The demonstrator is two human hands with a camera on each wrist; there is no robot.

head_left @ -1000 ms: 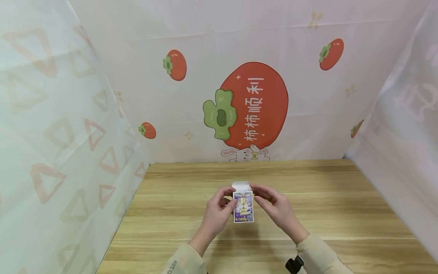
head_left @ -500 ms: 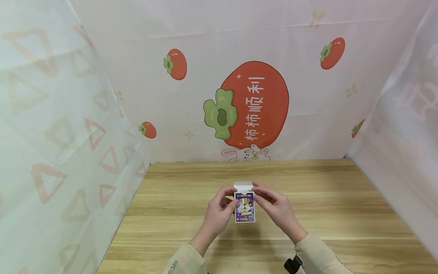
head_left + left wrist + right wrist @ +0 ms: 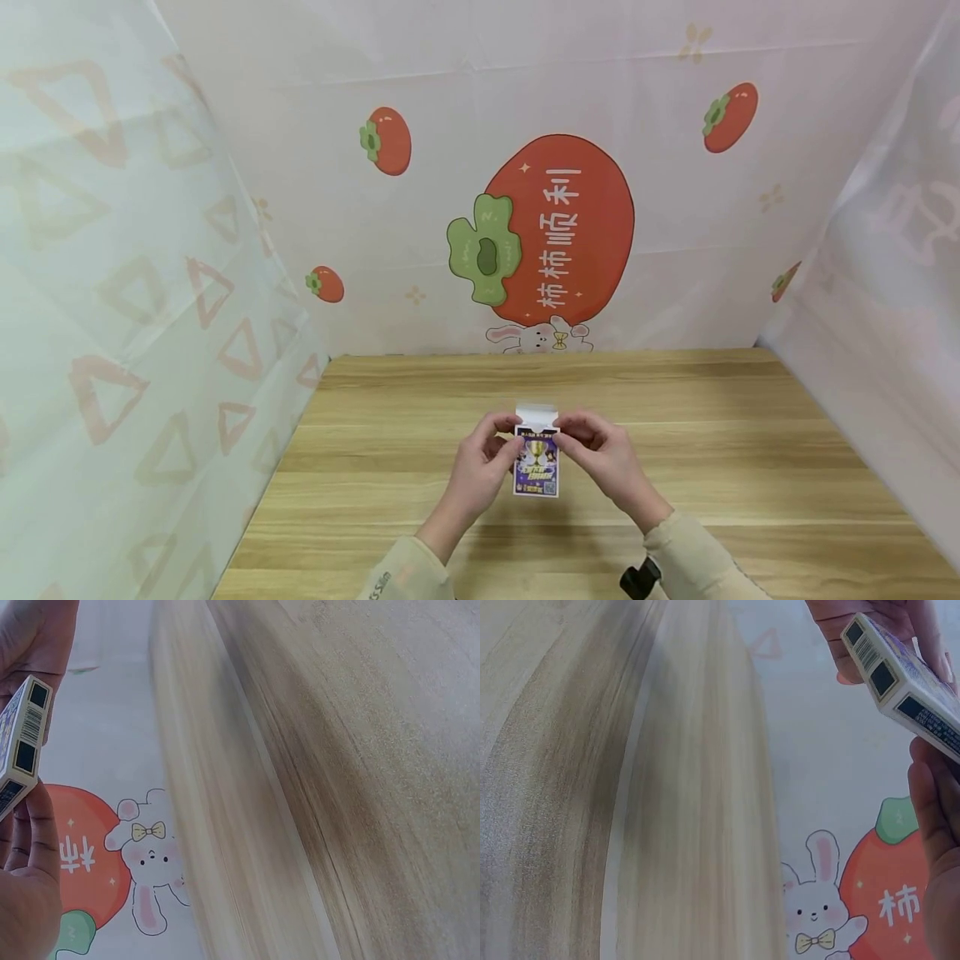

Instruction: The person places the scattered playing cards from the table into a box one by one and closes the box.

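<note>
A small card box [image 3: 536, 471] with a purple front and a gold trophy print is held up between both hands over the table. Its white lid flap [image 3: 537, 415] stands up at the far end. My left hand [image 3: 476, 458] grips the box's left side, thumb on the front. On the opposite side, my right hand [image 3: 607, 458] pinches the upper right edge by the flap. In the left wrist view, the bottom end of the box [image 3: 30, 727] shows a barcode between dark squares. The right wrist view shows this end of the box [image 3: 874, 664] too. What lies inside is hidden.
Below the hands spreads a wood-grain table [image 3: 360, 500]. A white backdrop sheet [image 3: 420, 67] with printed persimmons and a rabbit hangs behind it, and similar sheets flank the left and right sides. A black band [image 3: 640, 578] sits by the right sleeve.
The right thumb and fingers have come in from beside the box onto its upper right edge. The box has tipped slightly and shifted a little toward me, its flap still raised.
</note>
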